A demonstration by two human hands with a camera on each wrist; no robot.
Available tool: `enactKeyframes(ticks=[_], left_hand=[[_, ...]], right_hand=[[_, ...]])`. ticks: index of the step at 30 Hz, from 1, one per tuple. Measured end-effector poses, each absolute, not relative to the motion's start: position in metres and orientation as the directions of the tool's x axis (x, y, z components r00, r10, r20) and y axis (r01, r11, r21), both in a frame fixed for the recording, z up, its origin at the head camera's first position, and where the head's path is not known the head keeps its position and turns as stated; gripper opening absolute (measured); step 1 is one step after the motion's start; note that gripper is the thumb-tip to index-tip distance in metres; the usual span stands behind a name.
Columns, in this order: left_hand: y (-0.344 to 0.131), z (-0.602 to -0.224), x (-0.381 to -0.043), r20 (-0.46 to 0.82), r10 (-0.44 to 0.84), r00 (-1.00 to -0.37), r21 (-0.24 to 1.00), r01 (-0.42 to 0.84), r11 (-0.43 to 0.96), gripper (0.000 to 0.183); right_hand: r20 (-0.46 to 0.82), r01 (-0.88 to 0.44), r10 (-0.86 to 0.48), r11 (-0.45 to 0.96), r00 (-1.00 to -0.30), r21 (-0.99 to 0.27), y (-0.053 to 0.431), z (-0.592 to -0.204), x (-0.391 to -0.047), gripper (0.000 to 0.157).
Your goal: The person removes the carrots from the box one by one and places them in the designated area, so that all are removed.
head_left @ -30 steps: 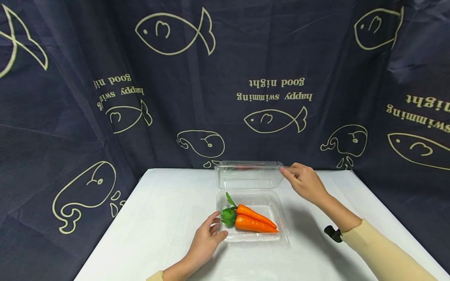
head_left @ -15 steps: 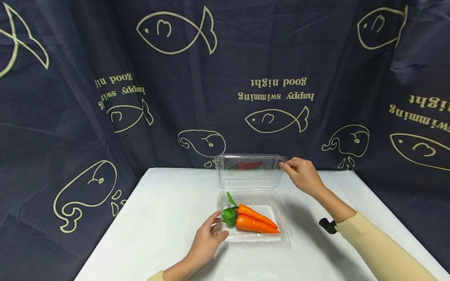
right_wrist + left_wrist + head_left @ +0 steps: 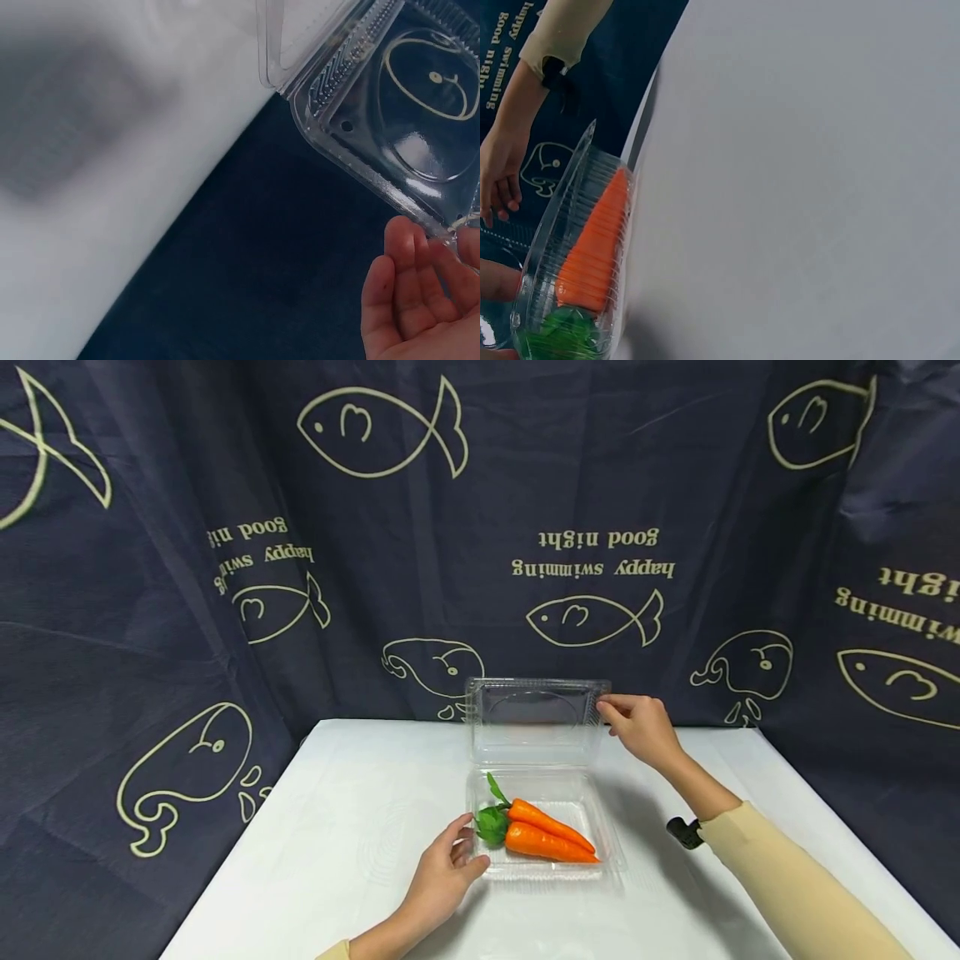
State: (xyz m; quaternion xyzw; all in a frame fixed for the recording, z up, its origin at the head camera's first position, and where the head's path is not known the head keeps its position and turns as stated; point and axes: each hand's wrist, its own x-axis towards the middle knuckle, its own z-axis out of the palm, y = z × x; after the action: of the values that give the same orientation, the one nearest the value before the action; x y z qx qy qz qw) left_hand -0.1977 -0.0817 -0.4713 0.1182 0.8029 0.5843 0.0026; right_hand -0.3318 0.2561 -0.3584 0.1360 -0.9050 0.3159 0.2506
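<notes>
A clear plastic clamshell container (image 3: 542, 870) stands on the white table with its hinged lid (image 3: 532, 718) raised behind it. Two orange carrots (image 3: 551, 842) with green tops (image 3: 491, 824) lie inside the base, tips to the right. At the base's left wall, my left hand (image 3: 438, 877) rests fingertips and thumb against the plastic. In the left wrist view, part of a finger (image 3: 496, 280) touches the rim. My right hand (image 3: 643, 727) pinches the lid's upper right corner. The right wrist view shows thumb and fingertips (image 3: 405, 229) at the lid's edge.
The white table (image 3: 360, 793) ends at a dark blue curtain (image 3: 420, 552) printed with fish, whales and lettering. The curtain hangs close behind the lid and also at both sides. A dark band (image 3: 684, 832) is on the right wrist.
The lid has tilted up from behind the base to nearly upright, with my right hand rising slightly along with it. My left hand and the carrots stay in place.
</notes>
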Motion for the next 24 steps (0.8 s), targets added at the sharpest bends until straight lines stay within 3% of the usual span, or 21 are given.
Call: enactKeyframes(ticks=[24], left_hand=[[-0.080, -0.470, -0.196, 0.146, 0.183, -0.972, 0.922, 0.201, 0.331, 0.067]], right_hand=[[0.475, -0.342, -0.040, 0.746, -0.879, -0.571, 0.255, -0.364, -0.361, 0.058]])
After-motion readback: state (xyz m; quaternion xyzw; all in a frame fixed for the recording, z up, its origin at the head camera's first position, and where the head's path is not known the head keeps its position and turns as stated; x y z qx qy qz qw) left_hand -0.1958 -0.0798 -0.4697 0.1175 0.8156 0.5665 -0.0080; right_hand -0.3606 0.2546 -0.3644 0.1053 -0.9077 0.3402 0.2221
